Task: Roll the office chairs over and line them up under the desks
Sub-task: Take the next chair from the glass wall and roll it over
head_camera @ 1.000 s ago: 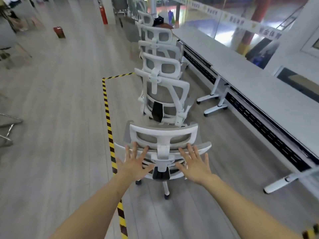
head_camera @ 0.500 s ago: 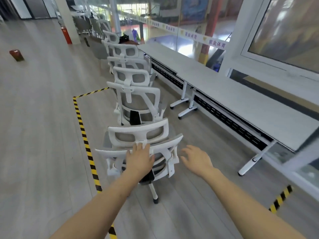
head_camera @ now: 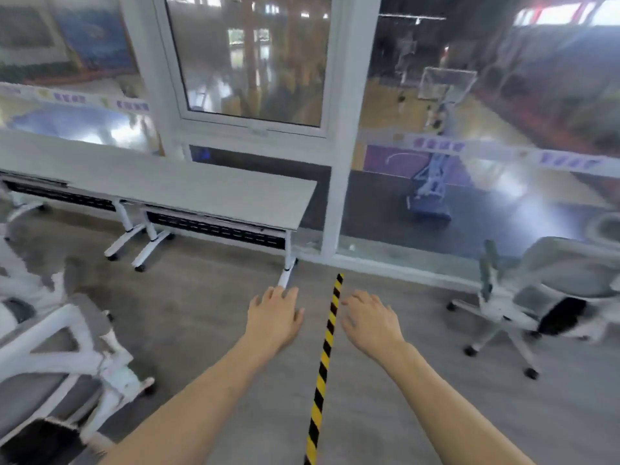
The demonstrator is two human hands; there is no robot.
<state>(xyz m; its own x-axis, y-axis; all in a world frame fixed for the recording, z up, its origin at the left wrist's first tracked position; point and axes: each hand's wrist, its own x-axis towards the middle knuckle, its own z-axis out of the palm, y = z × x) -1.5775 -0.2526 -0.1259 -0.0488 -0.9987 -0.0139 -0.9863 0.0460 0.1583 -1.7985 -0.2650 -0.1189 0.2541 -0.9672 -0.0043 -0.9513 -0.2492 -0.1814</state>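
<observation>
Both hands are off the chair now and hold nothing. The left hand (head_camera: 273, 318) and right hand (head_camera: 367, 325) hang over the bare floor (head_camera: 201, 317), palms down, fingers loosely spread. The striped tape (head_camera: 323, 360) runs up between them.

Half a second ago the left palm was planted on a chair back, the right drifting clear beside it. A second ago both palms were flat on that same backrest, pushing it into the row. That chair has been let go: the parked chair (head_camera: 57, 344) now sits well out to the left of the left hand, blurred at the edge of view.

The view has swung hard to the right, too. The long run of chairs and desks is gone, and only the end of the desk (head_camera: 188, 191) shows, up beyond the left fingertips against the glass wall (head_camera: 419, 196).

New in view is a loose chair (head_camera: 557, 290), well apart from the right hand on its far side, facing away from any desk. That reads as one chair delivered and the next one sighted, with a walk and a fresh hold on its back probably to come
</observation>
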